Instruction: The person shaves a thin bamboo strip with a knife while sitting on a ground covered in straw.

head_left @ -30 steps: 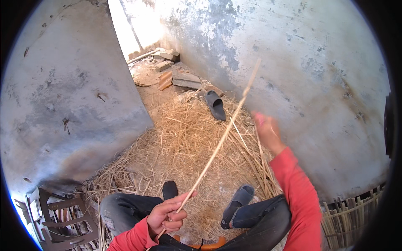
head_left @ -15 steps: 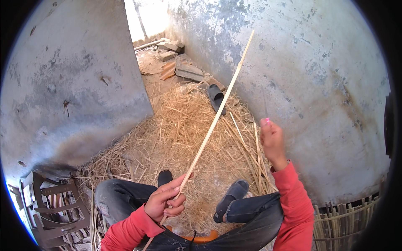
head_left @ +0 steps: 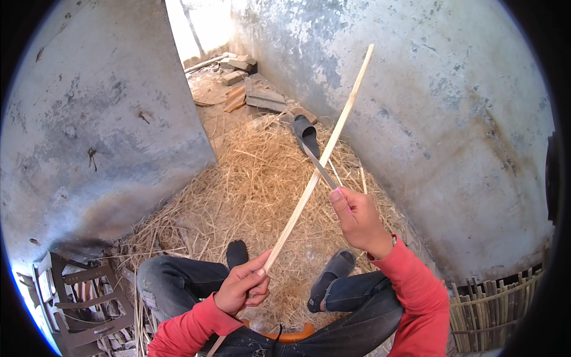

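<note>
A long pale strip of split bamboo or wood (head_left: pixel 300 209) slants up from my lap toward the far right wall. Around its lower part my left hand (head_left: pixel 242 287) is closed, thumb on top, with the tail end running down by my thigh. My right hand (head_left: pixel 361 224) grips a small knife (head_left: pixel 327 177) by its pink handle, most of which the fingers hide. The knife's thin blade points up and left and crosses the strip about midway. Whether the edge touches the strip I cannot tell.
Pale shavings (head_left: pixel 256 160) cover the floor around my feet. A loose dark slipper (head_left: pixel 305 135) lies ahead, with bricks (head_left: pixel 238 63) beyond. A broken brown frame (head_left: pixel 89 300) stands at the left, a slatted bamboo basket (head_left: pixel 491 315) at the right. Worn walls close both sides.
My right hand has come down and left, bringing the knife blade from beside the wall across the strip. The left hand has moved slightly up and right along with the strip.
</note>
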Demonstrator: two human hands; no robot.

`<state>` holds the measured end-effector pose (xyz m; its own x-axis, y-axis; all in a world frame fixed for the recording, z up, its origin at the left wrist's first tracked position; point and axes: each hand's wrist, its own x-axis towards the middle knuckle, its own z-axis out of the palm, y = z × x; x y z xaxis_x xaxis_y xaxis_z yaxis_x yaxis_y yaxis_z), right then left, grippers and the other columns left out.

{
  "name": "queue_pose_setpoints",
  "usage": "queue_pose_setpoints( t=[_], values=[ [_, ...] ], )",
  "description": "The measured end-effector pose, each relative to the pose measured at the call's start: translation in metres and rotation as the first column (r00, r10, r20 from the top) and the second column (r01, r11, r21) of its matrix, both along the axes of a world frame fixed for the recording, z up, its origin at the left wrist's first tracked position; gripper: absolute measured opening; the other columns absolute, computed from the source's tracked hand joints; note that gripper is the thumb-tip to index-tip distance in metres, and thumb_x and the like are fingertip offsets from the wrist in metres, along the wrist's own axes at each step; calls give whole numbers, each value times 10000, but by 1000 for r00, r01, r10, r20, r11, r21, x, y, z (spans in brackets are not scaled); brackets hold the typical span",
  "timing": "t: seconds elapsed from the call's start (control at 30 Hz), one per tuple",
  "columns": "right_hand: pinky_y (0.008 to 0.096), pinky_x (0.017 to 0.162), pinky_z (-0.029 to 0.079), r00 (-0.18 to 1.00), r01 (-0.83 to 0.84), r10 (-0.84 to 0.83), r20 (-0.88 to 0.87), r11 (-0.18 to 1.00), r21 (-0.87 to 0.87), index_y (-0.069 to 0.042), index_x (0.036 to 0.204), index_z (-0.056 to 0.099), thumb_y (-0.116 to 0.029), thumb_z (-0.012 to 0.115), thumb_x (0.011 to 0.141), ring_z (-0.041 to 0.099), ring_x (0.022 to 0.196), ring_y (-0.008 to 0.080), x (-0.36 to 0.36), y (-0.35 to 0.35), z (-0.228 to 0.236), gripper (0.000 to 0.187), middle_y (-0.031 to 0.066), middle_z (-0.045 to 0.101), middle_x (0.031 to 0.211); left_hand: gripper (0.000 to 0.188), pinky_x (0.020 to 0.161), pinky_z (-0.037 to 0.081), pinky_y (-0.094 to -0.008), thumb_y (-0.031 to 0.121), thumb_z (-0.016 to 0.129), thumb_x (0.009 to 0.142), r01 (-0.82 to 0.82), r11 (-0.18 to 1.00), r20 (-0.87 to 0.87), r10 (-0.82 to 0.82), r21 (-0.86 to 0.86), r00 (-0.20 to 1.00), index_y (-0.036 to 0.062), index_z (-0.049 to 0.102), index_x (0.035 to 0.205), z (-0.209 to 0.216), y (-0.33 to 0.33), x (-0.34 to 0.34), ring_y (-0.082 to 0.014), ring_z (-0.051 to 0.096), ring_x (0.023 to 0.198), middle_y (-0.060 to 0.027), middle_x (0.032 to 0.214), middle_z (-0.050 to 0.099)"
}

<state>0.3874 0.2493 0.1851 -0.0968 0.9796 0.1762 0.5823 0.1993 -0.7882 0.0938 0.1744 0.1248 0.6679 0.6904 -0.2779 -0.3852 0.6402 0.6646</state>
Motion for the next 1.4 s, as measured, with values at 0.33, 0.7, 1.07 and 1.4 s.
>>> queue_pose_setpoints(
  t=[0.33, 0.7, 1.07, 1.4],
  values=[
    [237, 536, 327, 915, 265, -187, -357, 947, 184, -6, 1043, 673, -357, 516, 1091, 412, 598, 35, 13, 19, -2, 388, -46, 486, 657, 532, 479, 254, -237, 183, 413, 1109, 63, 998, 6, -63, -8, 998, 131, 281, 1622, -1, 2, -4, -85, 270, 533, 10, 681, 311],
    [380, 483, 337, 995, 100, -101, 6, 992, 74, -2, 769, 609, -337, 564, 1057, 376, 482, 182, 5, -1, -12, 445, 106, 403, 536, 522, 431, 238, -234, 162, 425, 1106, 72, 995, 66, -67, -76, 996, 148, 305, 1615, 13, -1, -4, -61, 236, 481, 13, 667, 300],
    [382, 453, 356, 999, -36, 39, -21, 992, 117, -12, 814, 669, -328, 558, 1053, 431, 452, 183, -23, -16, -17, 411, 118, 462, 517, 525, 432, 233, -222, 164, 424, 1104, 88, 987, 110, -74, -136, 991, 143, 300, 1614, 19, 5, -7, -59, 239, 468, 23, 658, 293],
    [361, 433, 331, 989, 142, -130, -68, 966, 216, -27, 761, 614, -326, 551, 1064, 395, 456, 122, -10, 7, -3, 430, 69, 420, 503, 539, 418, 226, -223, 163, 398, 1108, 123, 979, 204, -88, -164, 975, 136, 247, 1624, 15, 2, -10, -52, 258, 448, 30, 650, 302]
  ],
)
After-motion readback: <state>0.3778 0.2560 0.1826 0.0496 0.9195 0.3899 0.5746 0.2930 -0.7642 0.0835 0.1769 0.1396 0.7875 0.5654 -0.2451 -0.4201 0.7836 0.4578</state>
